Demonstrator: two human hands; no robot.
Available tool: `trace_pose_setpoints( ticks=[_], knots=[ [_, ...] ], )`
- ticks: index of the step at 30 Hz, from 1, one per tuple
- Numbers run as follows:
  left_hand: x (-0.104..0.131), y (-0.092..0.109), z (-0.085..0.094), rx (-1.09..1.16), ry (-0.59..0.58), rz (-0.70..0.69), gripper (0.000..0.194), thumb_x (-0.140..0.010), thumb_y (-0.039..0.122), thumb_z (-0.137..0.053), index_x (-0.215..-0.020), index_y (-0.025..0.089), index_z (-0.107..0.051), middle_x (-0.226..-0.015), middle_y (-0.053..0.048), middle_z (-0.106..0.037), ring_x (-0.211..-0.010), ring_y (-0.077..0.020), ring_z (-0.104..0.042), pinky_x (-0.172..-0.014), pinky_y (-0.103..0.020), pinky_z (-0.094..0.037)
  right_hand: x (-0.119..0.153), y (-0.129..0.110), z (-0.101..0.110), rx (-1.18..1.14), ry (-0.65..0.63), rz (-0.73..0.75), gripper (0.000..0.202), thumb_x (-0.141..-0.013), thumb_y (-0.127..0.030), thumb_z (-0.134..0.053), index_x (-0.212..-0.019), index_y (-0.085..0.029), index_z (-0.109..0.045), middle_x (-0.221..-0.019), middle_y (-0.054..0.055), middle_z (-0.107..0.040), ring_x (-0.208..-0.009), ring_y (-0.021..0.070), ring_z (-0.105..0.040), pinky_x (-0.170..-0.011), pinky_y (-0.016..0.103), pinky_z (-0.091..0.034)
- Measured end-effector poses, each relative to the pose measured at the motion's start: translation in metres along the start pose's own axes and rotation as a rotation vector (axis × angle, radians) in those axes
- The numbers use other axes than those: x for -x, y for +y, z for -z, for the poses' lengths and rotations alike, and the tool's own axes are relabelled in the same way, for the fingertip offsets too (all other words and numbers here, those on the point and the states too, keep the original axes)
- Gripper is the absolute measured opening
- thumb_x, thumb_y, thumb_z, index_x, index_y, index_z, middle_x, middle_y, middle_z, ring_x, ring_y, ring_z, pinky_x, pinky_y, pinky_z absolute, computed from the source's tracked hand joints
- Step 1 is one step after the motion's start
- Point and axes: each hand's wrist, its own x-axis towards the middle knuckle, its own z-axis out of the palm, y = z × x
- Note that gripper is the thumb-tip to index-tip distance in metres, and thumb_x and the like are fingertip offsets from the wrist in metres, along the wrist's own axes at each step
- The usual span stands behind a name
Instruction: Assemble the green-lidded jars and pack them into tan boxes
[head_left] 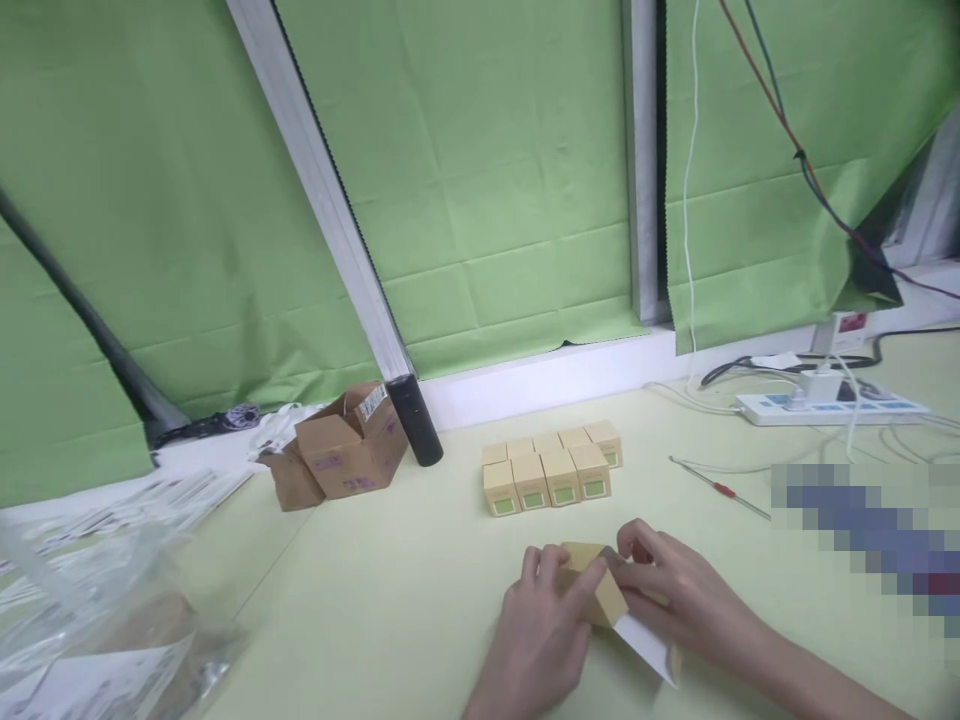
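Observation:
Near the front of the pale table, my left hand (541, 625) is closed round the left side of a small yellow-brown carton (609, 598). A white inner flap of the carton sticks out toward the lower right. My right hand (675, 590) is at the carton's right side, its fingers bent against the upper edge and flap. Behind my hands, several small closed boxes (546, 482) of the same colour stand in two rows, with green-and-white labels on their fronts.
An open brown cardboard box (352, 455) and a black cylinder (415, 420) stand at the back left. Clear plastic bags (97, 600) lie at the left. A power strip (832, 404) with cables and a thin tool (724, 490) lie at the right.

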Motion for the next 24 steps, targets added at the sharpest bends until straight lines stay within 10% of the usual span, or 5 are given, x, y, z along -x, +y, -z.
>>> trace_pose_setpoints(
  ticks=[5,11,18,24],
  knots=[
    [0.000,-0.014,0.003,0.288,0.163,0.113,0.067,-0.074,0.020,-0.057,-0.134,0.034,-0.031,-0.116,-0.008,-0.050,-0.107,-0.0285,-0.046,-0.082,-0.042,-0.044,-0.005,0.012,0.015,-0.357,0.167,-0.190,0.019,-0.091,-0.033,-0.044,-0.086,-0.023,-0.059,-0.109,0.010,-0.053,-0.102,0.0233,-0.054,-0.080,0.037,-0.051],
    [-0.010,-0.041,0.002,1.122,0.339,0.402,0.051,-0.071,0.031,-0.066,-0.116,0.014,-0.049,-0.119,-0.016,-0.056,-0.103,-0.0271,-0.056,-0.091,-0.040,-0.042,-0.005,0.034,0.021,-0.441,0.025,-0.397,0.025,-0.093,-0.040,-0.039,-0.091,-0.023,-0.057,-0.093,0.004,-0.068,-0.085,0.0202,-0.064,-0.073,0.034,-0.054],
    [-0.013,-0.021,0.004,1.900,0.233,0.461,0.037,-0.080,0.030,-0.062,-0.109,0.008,-0.059,-0.116,-0.015,-0.062,-0.101,-0.0239,-0.060,-0.089,-0.034,-0.046,-0.007,0.011,-0.004,0.076,0.073,0.126,0.042,-0.085,-0.020,-0.053,-0.126,-0.022,-0.046,-0.132,0.011,-0.052,-0.119,0.0242,-0.050,-0.093,0.041,-0.048],
    [-0.016,-0.023,0.005,2.114,0.317,0.616,0.029,-0.080,0.025,-0.062,-0.105,0.009,-0.061,-0.094,-0.010,-0.068,-0.076,-0.0153,-0.064,-0.070,-0.025,-0.053,-0.052,-0.010,-0.012,0.347,0.211,0.556,0.034,-0.089,-0.003,-0.039,-0.120,-0.009,-0.053,-0.117,0.011,-0.065,-0.112,0.0222,-0.057,-0.099,0.040,-0.045]
  ],
)
